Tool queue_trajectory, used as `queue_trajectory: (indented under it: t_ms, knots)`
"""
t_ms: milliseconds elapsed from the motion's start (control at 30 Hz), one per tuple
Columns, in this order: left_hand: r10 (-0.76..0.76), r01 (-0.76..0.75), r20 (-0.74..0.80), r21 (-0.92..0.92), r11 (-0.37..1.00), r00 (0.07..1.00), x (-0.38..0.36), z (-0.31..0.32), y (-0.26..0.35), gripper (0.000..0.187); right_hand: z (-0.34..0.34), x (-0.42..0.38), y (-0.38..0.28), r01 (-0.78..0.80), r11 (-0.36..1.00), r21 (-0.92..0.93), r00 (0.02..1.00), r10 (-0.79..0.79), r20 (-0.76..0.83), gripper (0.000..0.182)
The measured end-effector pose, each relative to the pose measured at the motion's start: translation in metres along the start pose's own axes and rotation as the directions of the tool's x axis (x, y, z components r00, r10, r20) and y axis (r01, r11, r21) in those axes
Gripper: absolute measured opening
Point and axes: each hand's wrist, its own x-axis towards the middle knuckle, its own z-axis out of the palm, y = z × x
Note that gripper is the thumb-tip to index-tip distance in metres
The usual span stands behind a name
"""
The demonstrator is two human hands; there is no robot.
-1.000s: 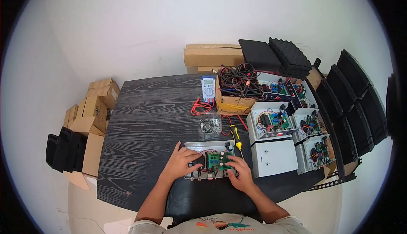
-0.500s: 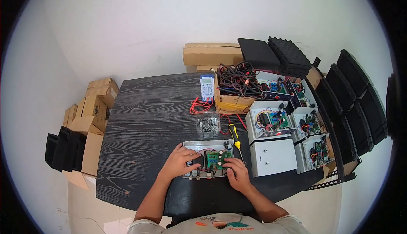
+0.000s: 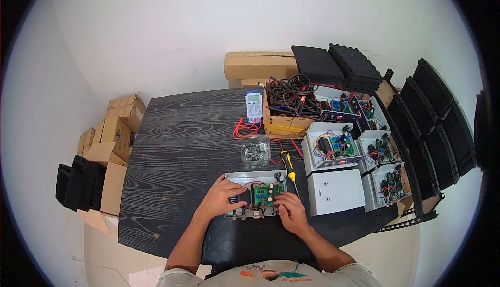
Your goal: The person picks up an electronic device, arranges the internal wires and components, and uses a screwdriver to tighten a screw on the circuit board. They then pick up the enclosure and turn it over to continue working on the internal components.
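Observation:
An open grey metal case [image 3: 255, 174] lies at the table's near edge, with a green circuit board [image 3: 263, 199], a dark transformer and wires inside. My left hand [image 3: 221, 198] is over its left end, thumb and fingers reaching inward towards the transformer. My right hand [image 3: 291, 211] grips the right end, its curled fingers over the board's edge and the thumb lower down; the exact contact is hidden. Just beyond the right hand lies a yellow and black screwdriver [image 3: 288, 166]. A clear box of small hardware [image 3: 256, 152] sits behind the case.
A multimeter [image 3: 254, 106] with red leads stands at the back beside a cardboard box of cables [image 3: 289, 125]. Several open cases with boards [image 3: 333, 146] and a closed white case [image 3: 337, 192] fill the right side. Cardboard boxes [image 3: 117, 131] stand left of the table.
Both hands stay in almost the same place on the case, with only a very slight shift of the right fingers. The view has tilted a touch.

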Motion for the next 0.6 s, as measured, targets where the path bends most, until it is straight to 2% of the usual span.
queue_trajectory:
  t_ms: [100, 200, 400, 500, 600]
  knots:
    - [-0.045, 0.041, -0.047, -0.084, 0.996, 0.998, 0.0010, 0.0034, 0.0000, 0.043, 0.0009, -0.0011, 0.0028, 0.002, 1.000, 0.003, 1.000, -0.002, 0.000, 0.017]
    - [-0.084, 0.084, -0.005, -0.043, 0.996, 0.996, 0.0016, -0.0040, 0.0053, 0.040, 0.0000, 0.0000, 0.0004, -0.007, 1.000, 0.009, 1.000, 0.007, 0.002, 0.017]
    - [-0.023, 0.023, 0.013, 0.001, 1.000, 1.000, 0.0005, 0.0022, 0.0020, 0.040, -0.0003, 0.0006, 0.0005, 0.002, 1.000, 0.007, 1.000, -0.002, 0.001, 0.017]
    - [0.052, -0.051, -0.027, 0.036, 0.998, 0.998, 0.0014, -0.0013, 0.0012, 0.039, -0.0010, 0.0008, -0.0005, 0.003, 1.000, 0.002, 1.000, -0.003, 0.007, 0.017]
    - [0.004, 0.004, -0.233, 0.031, 0.999, 0.972, 0.0006, -0.0035, 0.0048, 0.038, -0.0010, 0.0011, -0.0036, 0.005, 0.999, 0.036, 1.000, -0.004, -0.022, 0.015]
